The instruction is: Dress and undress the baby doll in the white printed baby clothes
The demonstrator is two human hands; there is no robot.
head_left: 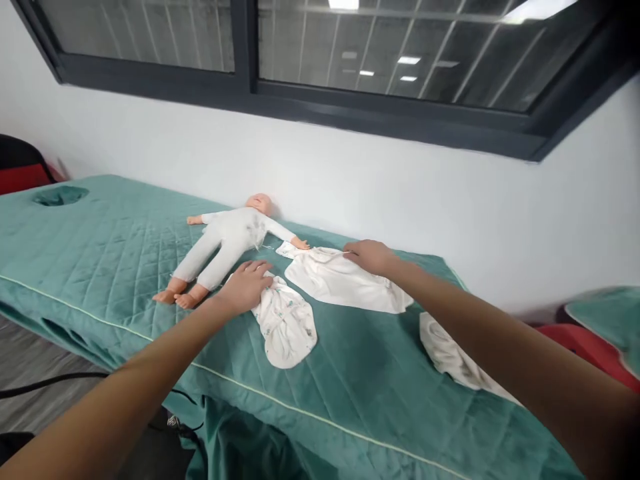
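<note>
The left grip (247, 285) lies over the printed cloth (287, 328), hold unclear; the right grip (369, 255) pinches the white cloth's (340, 280) upper edge. Left of the right grip, the doll's hand (301, 244) touches that cloth: a sharp tug might drag its arm.

Wall (325, 180): white; I see it rise behind the bed (115, 233).
Window (245, 40): dark frame, two panes; I log bright light panels (543, 9) in the glass.
Bed cover: green, quilted, pale piping, round opening (60, 195) near left end.
Floor (25, 350): grey, streaked, lower left.
</note>
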